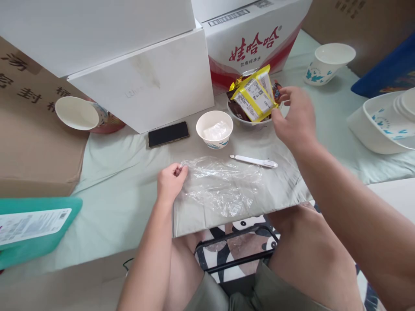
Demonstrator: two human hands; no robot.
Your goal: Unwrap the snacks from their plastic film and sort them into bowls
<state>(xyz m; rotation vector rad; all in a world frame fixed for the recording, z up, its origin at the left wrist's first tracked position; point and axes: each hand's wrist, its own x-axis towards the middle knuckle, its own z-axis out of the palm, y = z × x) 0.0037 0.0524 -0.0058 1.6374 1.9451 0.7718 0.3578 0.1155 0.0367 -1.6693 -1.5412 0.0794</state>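
My left hand (171,181) pinches the left edge of a clear plastic bag (223,181) that lies crumpled and flat on the cloth. At the right side of a white bowl (251,122) heaped with snack packets, my right hand (296,114) has its thumb and fingers apart, slightly blurred. A yellow-edged packet (254,96) leans on top of the heap, close to those fingertips. Left of the bowl stands a paper cup (214,129) with a small whitish clear packet inside. A white utility knife (253,161) lies just beyond the bag.
A black phone (168,134) lies before the white boxes (142,77). Paper cups stand at the left (81,113) and far right (329,64). A white tub (378,125) holds stacked cups. A teal packet (39,229) overhangs the left front edge.
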